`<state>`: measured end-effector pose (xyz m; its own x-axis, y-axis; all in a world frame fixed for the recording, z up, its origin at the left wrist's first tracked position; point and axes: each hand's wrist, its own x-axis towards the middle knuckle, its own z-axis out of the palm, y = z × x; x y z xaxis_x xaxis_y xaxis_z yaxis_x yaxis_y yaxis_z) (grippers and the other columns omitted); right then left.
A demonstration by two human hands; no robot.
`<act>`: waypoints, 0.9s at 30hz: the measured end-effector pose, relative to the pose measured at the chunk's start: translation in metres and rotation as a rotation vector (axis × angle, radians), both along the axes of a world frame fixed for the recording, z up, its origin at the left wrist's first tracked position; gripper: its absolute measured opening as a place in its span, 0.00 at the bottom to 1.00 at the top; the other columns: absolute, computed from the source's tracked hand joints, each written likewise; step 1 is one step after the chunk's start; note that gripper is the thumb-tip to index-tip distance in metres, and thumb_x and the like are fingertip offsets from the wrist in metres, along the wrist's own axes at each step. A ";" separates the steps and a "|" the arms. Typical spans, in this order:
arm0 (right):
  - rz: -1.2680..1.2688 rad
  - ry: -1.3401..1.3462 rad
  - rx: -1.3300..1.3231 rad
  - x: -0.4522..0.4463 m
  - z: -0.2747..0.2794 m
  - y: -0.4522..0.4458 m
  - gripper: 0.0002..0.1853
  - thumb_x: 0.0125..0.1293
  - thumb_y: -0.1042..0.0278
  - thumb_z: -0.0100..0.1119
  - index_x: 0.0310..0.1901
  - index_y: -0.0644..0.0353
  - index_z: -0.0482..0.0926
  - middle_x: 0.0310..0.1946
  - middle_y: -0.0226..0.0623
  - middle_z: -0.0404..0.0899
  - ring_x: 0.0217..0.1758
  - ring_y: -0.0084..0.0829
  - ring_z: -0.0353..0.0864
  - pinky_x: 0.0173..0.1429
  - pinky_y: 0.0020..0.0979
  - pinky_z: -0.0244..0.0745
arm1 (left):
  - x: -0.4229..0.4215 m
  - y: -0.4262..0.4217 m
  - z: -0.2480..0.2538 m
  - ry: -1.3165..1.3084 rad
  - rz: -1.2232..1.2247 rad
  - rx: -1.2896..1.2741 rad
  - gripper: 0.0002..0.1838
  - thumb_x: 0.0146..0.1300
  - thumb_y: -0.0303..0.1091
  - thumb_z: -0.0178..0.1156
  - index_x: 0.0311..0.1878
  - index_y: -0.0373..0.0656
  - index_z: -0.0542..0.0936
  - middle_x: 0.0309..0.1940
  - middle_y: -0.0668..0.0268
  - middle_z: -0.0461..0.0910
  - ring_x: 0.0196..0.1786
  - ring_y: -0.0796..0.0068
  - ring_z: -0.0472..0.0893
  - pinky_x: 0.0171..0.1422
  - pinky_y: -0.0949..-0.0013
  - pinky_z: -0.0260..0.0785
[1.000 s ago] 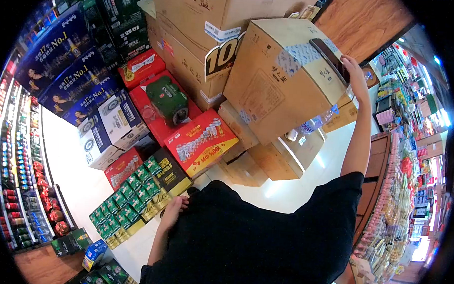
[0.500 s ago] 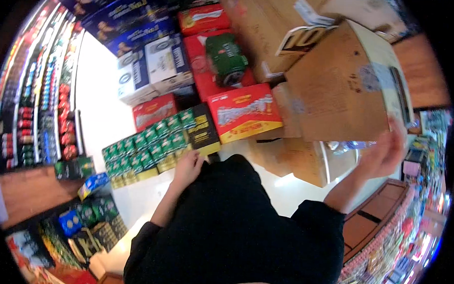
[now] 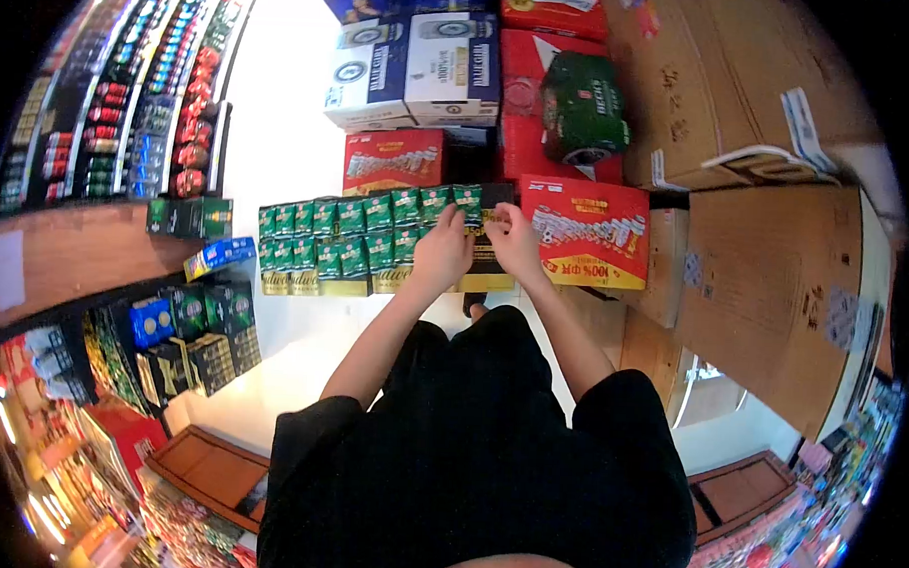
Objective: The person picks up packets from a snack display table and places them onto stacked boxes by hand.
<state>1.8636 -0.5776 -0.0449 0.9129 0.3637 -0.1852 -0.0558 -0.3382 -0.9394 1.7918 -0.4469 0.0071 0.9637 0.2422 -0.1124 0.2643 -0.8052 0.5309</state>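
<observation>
Rows of small green packets (image 3: 352,216) lie on gold and black boxes in front of me. My left hand (image 3: 444,250) is over the right end of the rows, its fingers bent and close together at the packets; whatever is between them is hidden. Just right of it, my right hand (image 3: 514,244) is over a black box with gold print (image 3: 486,265), thumb and fingers drawn together. What it holds, if anything, is too small to make out. A red and yellow beer carton (image 3: 588,234) sits beside my right hand.
A green keg-shaped pack (image 3: 584,103) rests on red boxes behind. Blue and white cartons (image 3: 452,69) are stacked at the back. Large brown cardboard boxes (image 3: 764,295) rise on the right. Shelves of cans (image 3: 150,123) run along the left, with stacked drink packs (image 3: 188,320) below.
The view has turned right to left, bringing the green packets to the centre. My right hand has left the phone and tall cardboard box and come beside my left hand, which has moved onto the packets.
</observation>
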 end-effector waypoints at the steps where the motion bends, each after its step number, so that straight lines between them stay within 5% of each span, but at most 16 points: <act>1: -0.010 -0.022 -0.019 0.003 -0.011 0.009 0.18 0.59 0.67 0.60 0.47 0.69 0.73 0.41 0.47 0.80 0.42 0.36 0.82 0.47 0.32 0.74 | 0.004 0.002 -0.003 0.077 -0.007 0.004 0.22 0.59 0.37 0.55 0.54 0.34 0.69 0.59 0.51 0.68 0.45 0.49 0.79 0.46 0.55 0.74; 5: -0.028 0.365 0.089 0.011 -0.023 0.026 0.20 0.60 0.68 0.61 0.52 0.68 0.70 0.42 0.40 0.79 0.43 0.27 0.79 0.44 0.27 0.76 | 0.001 0.001 -0.007 0.139 -0.002 -0.015 0.22 0.58 0.37 0.55 0.54 0.37 0.69 0.59 0.54 0.69 0.43 0.50 0.80 0.45 0.55 0.74; 7: -0.013 0.320 0.164 0.009 -0.029 0.020 0.17 0.59 0.63 0.62 0.44 0.67 0.77 0.35 0.37 0.81 0.35 0.23 0.77 0.39 0.26 0.73 | -0.007 -0.001 -0.012 -0.015 -0.013 -0.096 0.22 0.56 0.34 0.56 0.54 0.38 0.68 0.56 0.56 0.71 0.43 0.52 0.79 0.43 0.57 0.75; 11: -0.016 0.677 0.138 -0.001 0.000 0.002 0.12 0.59 0.64 0.63 0.40 0.62 0.80 0.33 0.32 0.80 0.33 0.21 0.76 0.39 0.24 0.72 | -0.036 -0.011 0.004 -0.014 -0.006 -0.295 0.19 0.58 0.37 0.57 0.50 0.39 0.71 0.54 0.57 0.72 0.44 0.52 0.78 0.46 0.56 0.72; 15: 0.217 0.696 0.178 -0.040 0.024 -0.006 0.09 0.58 0.67 0.62 0.39 0.62 0.80 0.33 0.31 0.80 0.34 0.21 0.76 0.39 0.22 0.70 | -0.098 -0.018 0.011 -0.024 0.174 -0.427 0.17 0.60 0.40 0.58 0.47 0.40 0.73 0.47 0.55 0.76 0.41 0.53 0.78 0.43 0.56 0.70; 16: 0.299 0.684 0.157 -0.055 0.041 -0.002 0.09 0.58 0.68 0.62 0.38 0.62 0.80 0.33 0.30 0.80 0.35 0.20 0.76 0.40 0.22 0.70 | -0.117 -0.017 0.022 -0.032 0.258 -0.478 0.15 0.63 0.42 0.56 0.42 0.38 0.74 0.36 0.54 0.78 0.34 0.58 0.78 0.38 0.60 0.69; 20: 0.628 0.685 0.164 -0.120 0.045 0.011 0.07 0.57 0.73 0.64 0.37 0.62 0.80 0.32 0.30 0.80 0.35 0.20 0.76 0.42 0.21 0.69 | -0.203 -0.024 0.006 -0.023 0.405 -0.813 0.19 0.66 0.45 0.51 0.31 0.35 0.75 0.20 0.61 0.75 0.25 0.72 0.73 0.32 0.66 0.66; 24: 0.896 0.823 0.253 -0.202 0.045 0.036 0.07 0.55 0.75 0.65 0.36 0.60 0.79 0.33 0.29 0.80 0.34 0.19 0.76 0.43 0.23 0.70 | -0.306 -0.025 0.016 -0.052 0.496 -0.838 0.18 0.66 0.44 0.51 0.32 0.35 0.75 0.19 0.66 0.71 0.24 0.78 0.68 0.29 0.67 0.62; 27: 1.033 0.806 0.159 -0.277 0.067 0.055 0.06 0.56 0.74 0.64 0.35 0.61 0.79 0.32 0.29 0.80 0.34 0.19 0.76 0.43 0.22 0.70 | -0.387 -0.027 0.032 -0.149 0.583 -0.775 0.21 0.65 0.46 0.51 0.30 0.34 0.75 0.17 0.58 0.73 0.21 0.68 0.71 0.29 0.63 0.64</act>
